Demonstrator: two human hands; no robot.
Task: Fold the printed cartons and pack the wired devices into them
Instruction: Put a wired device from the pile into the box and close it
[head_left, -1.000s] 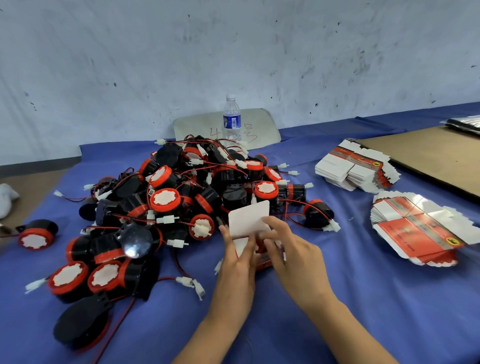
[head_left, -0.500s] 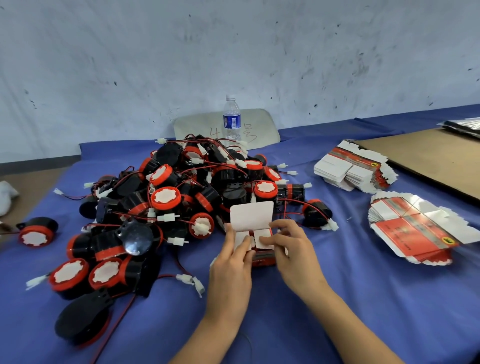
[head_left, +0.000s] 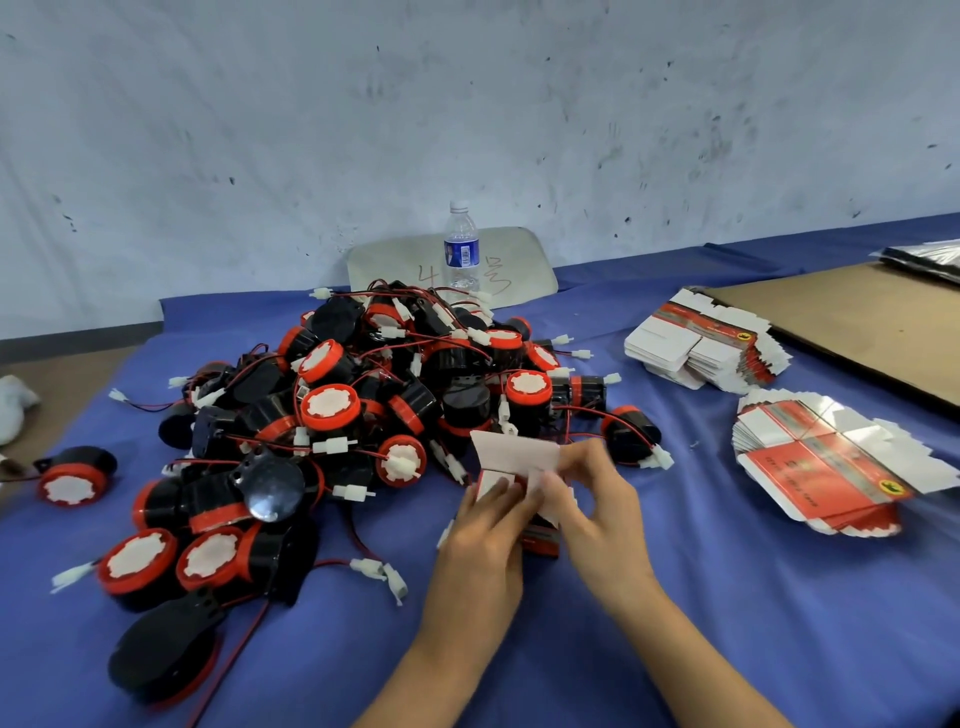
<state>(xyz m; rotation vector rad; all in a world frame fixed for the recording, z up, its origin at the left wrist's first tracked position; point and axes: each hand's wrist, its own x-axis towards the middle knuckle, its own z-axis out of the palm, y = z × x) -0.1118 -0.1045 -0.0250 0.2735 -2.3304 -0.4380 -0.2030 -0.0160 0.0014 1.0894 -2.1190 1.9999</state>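
Carton (head_left: 511, 452), red-bodied with white flaps, sits near centre beside the device pile (head_left: 330, 408), top flap now tilted further left, left hand (head_left: 483, 540) gripping it, right hand (head_left: 597, 514) pinching the flap.

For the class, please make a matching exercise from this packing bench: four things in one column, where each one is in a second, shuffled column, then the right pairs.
Things
1 water bottle
2 carton
3 cardboard sheet
4 lone device

Places
A held between the left hand and right hand
B flat at the table's far right
C upright behind the pile of devices
D apart, near the table's left edge

Pairs: 1-C, 2-A, 3-B, 4-D
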